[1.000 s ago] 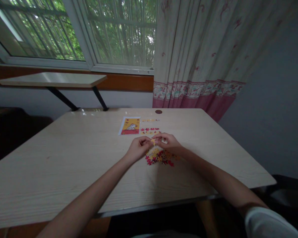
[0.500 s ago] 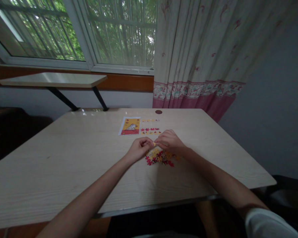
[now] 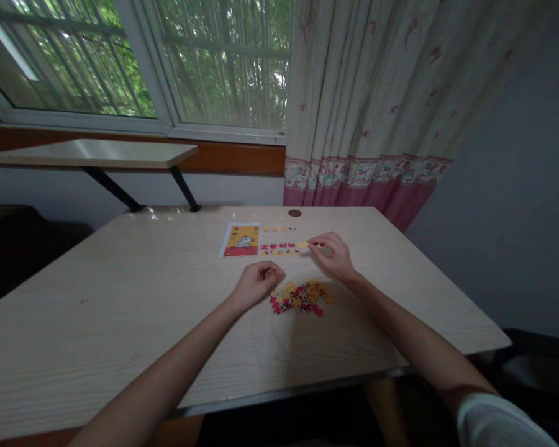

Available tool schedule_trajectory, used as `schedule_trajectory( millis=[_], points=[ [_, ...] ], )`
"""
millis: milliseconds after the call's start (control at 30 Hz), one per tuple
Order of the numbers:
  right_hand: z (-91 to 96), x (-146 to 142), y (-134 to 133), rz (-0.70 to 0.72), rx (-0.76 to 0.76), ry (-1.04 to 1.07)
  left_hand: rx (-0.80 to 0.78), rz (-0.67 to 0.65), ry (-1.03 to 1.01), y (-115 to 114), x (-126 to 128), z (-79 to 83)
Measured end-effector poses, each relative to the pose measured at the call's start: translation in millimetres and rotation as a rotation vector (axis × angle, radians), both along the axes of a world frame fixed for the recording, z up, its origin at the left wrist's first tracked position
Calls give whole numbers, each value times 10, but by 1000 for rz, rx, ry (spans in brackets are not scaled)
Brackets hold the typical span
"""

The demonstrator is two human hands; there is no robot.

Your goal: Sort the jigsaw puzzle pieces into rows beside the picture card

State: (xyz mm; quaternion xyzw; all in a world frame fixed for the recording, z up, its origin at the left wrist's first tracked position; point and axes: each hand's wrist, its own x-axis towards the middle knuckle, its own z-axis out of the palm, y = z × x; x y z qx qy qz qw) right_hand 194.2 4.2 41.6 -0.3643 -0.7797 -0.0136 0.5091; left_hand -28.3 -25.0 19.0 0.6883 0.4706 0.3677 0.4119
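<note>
- While the right hand [image 3: 333,256] pinches a yellow piece [image 3: 302,244], the red row [image 3: 274,246] runs toward nine o'clock.
- Left hand [image 3: 259,279] curled, piece's eight o'clock, can't tell if empty.

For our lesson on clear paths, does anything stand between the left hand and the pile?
Nothing visible does: the left hand is just beside the pile, at its upper left. The right hand is beyond the pile, holding a yellow piece.

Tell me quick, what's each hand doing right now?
Left hand: loosely curled; can't tell if it holds anything.
Right hand: closed on a yellow puzzle piece.
</note>
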Motion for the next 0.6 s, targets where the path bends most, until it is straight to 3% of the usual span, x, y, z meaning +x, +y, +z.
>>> schedule_trajectory(
  millis=[200, 467, 600],
  points=[
    [-34, 40, 47, -32, -11, -21, -2, 1, 35, -22, 0, 38],
    [-328, 218, 408, -164, -393, -229, -1, -6, 31, -31, 9, 35],
    [-405, 254, 472, -193, -491, -290, 4, -10, 37, -28, 4, 25]
  ],
)
